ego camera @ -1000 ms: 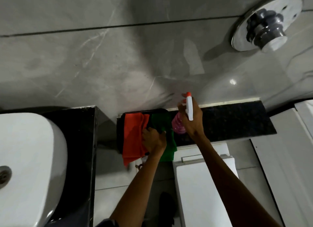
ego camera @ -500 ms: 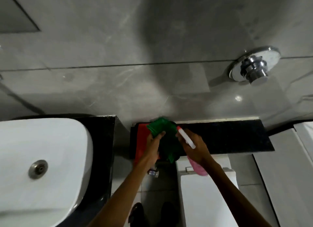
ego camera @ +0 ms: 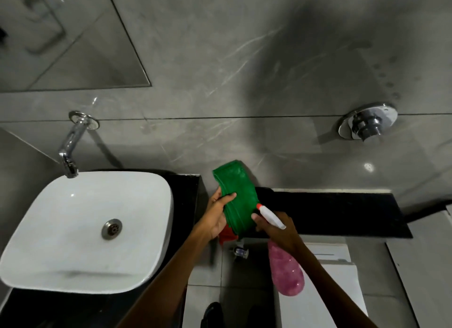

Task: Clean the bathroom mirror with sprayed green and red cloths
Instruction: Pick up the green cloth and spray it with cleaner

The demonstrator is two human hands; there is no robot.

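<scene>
My left hand [ego camera: 216,216] holds a folded green cloth [ego camera: 238,195] upright in front of the grey wall. A corner of the red cloth [ego camera: 226,234] shows just below that hand; whether the hand grips it too is unclear. My right hand [ego camera: 277,228] grips a spray bottle [ego camera: 285,271] with pink liquid, its white head and red nozzle touching or nearly touching the green cloth. The mirror [ego camera: 61,34] hangs at the top left above the basin.
A white basin [ego camera: 73,229] sits on a black counter at the left, under a chrome tap [ego camera: 72,144]. A black stone ledge [ego camera: 342,212] runs behind the white toilet tank [ego camera: 330,291]. A chrome flush button [ego camera: 367,124] is on the wall.
The view has tilted up and left, bringing the mirror and tap into sight. The green cloth has risen off the ledge in my left hand, and the spray nozzle has come against it.
</scene>
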